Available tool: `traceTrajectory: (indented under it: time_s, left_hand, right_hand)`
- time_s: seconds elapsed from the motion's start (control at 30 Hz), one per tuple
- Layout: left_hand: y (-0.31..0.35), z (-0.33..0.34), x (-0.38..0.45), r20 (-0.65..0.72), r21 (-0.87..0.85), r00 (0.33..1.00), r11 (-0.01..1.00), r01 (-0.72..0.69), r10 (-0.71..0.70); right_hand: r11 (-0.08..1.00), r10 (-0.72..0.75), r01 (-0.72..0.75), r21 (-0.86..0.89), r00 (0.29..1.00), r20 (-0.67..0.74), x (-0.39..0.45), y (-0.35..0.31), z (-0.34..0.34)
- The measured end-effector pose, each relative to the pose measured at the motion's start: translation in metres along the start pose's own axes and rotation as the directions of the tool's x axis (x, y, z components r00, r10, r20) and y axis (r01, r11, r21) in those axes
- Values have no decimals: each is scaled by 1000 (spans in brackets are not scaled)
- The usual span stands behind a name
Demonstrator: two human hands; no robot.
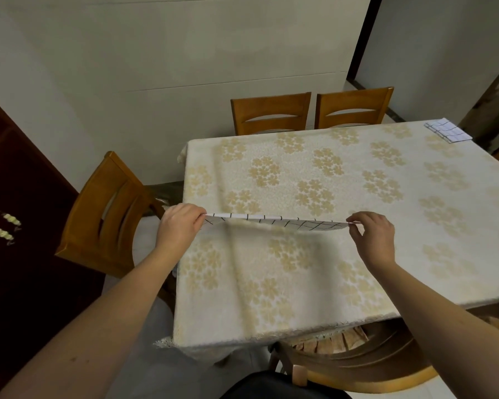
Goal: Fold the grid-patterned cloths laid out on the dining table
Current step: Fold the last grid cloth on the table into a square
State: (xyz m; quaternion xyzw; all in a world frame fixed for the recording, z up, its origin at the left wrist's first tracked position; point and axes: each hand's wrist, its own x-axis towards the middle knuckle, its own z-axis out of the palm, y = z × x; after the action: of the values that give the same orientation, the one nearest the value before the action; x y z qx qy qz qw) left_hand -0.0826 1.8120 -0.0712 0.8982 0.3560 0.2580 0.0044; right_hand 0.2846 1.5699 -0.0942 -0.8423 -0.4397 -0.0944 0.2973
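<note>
At the far left of the frame stands a dark wooden cabinet (18,197), and just right of it a wooden chair (110,214) pushed up to the short end of the worktop (314,283), which wears a cream tablecloth with gold flowers. The left hand (180,226) pinches one corner of a grid-patterned cloth (274,221) between thumb and curled fingers. The cloth stretches taut across the lower middle of the frame, held in the air above the worktop and seen almost edge-on — whether it is one layer or already doubled I cannot tell. The right hand (373,234) pinches the opposite corner, its other fingers loosely curled.

Further right, at the upper right corner of the worktop, a folded grid cloth (447,130) lies near the edge — so at least one piece looks finished. The one in hand appears to be mid-fold, and no other unfolded cloth shows on the worktop, so this may be the last.

Two more chairs (311,113) stand along the far side, and a round-backed chair (366,361) sits at the near edge, lower right. Nothing lies under the held cloth, so laying it down looks unobstructed.
</note>
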Motion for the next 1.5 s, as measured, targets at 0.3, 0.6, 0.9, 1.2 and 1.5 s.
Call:
traceTrajectory:
  time_s: [0.3,0.6,0.9,1.2,1.5]
  left_hand:
    - [19,64,-85,235,-65,972,998,21,-5]
    - [44,97,-129,503,-54,864,997,61,-25]
    - [78,121,-114,725,-3,689,1000,-17,14]
    - [80,149,-103,775,102,624,994,36,-102]
    - [84,154,-88,691,81,714,994,73,-109]
  right_hand:
    - [981,190,-165,-105,937,294,-74,24,36]
    - [997,17,21,-72,868,496,-120,-4,74]
    - [969,-189,245,20,693,696,-113,-48,114]
    - [976,-122,212,-38,689,714,-87,-48,146]
    - [976,-54,192,-103,670,740,-72,-18,148]
